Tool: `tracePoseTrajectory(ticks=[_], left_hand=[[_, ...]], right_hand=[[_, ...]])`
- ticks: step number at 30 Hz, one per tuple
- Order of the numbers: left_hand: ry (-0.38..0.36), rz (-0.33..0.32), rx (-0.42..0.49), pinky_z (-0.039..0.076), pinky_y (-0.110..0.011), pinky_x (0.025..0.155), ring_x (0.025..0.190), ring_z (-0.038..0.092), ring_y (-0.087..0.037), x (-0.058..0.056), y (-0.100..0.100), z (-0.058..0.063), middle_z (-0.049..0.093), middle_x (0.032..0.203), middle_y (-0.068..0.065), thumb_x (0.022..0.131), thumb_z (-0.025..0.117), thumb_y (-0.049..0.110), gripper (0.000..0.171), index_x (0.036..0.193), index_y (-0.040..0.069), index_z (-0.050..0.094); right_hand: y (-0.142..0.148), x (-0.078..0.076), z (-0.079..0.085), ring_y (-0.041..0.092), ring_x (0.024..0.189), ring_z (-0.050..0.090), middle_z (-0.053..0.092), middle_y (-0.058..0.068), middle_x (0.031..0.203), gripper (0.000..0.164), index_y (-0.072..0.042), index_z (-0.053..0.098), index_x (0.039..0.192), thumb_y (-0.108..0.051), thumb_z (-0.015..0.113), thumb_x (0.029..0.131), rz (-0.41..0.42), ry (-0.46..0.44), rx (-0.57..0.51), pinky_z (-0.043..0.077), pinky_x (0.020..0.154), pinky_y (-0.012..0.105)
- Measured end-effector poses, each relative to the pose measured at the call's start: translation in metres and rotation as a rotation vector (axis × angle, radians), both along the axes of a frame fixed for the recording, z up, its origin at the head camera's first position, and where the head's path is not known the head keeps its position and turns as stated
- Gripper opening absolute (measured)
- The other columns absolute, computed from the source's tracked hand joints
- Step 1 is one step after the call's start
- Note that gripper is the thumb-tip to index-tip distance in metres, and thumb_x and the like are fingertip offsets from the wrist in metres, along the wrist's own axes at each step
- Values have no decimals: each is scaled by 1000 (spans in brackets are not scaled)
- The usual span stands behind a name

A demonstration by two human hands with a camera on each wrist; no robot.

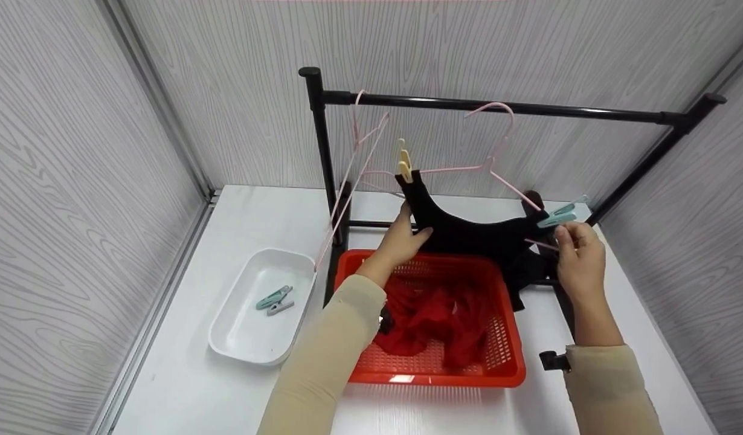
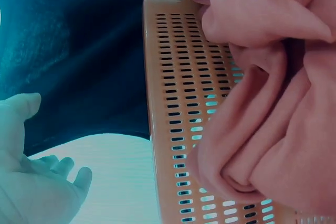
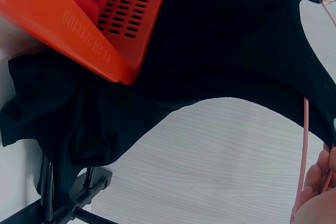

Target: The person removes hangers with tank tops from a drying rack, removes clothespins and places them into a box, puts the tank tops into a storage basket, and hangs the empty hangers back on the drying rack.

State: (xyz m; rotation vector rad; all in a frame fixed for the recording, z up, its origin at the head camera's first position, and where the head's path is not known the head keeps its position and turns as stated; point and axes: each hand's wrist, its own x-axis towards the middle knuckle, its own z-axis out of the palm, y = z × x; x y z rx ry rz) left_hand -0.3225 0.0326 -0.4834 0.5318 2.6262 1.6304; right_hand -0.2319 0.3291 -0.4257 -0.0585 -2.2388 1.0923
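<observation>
A black garment point(image 1: 468, 235), sleeveless in shape, hangs from a pink hanger point(image 1: 456, 170) hooked over the rack's bar. A yellow clothespin point(image 1: 405, 166) grips its left strap, and a teal clothespin point(image 1: 557, 215) is on the right strap. My left hand point(image 1: 402, 238) is at the garment's left side, thumb over the cloth and fingers spread apart in the left wrist view. Just below the teal clothespin, my right hand point(image 1: 582, 260) has its fingers curled round the hanger's pink bar. In the right wrist view, that hand point(image 3: 319, 182) shows only at the edge.
A red basket point(image 1: 510, 356) with red cloth point(image 1: 426, 314) stands under the garment. Left of it, a white tray point(image 1: 232, 329) holds a teal clothespin point(image 1: 275, 297) and a grey clothespin point(image 1: 280, 308). Another pink hanger point(image 1: 353, 166) hangs at the left of the black rack point(image 1: 408, 101).
</observation>
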Motion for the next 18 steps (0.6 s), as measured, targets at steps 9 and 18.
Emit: tracePoseTrajectory(ticks=[9, 18], left_hand=[[-11, -59, -118, 41, -37, 108, 128, 55, -28, 3, 3, -6, 62, 132, -17, 99, 60, 14, 41, 137, -2, 54], [-23, 22, -227, 45, -43, 103, 121, 60, -33, 4, 0, -16, 66, 123, -20, 102, 54, 11, 31, 129, -4, 59]], right_hand=[[1, 0, -4, -2, 77, 48, 55, -8, 87, 18, 11, 63, 99, -7, 58, 100, 10, -3, 6, 38, 74, 18], [1, 0, -6, -1, 77, 46, 55, -3, 88, 17, 10, 64, 99, -7, 59, 100, -6, -2, 5, 36, 72, 17]])
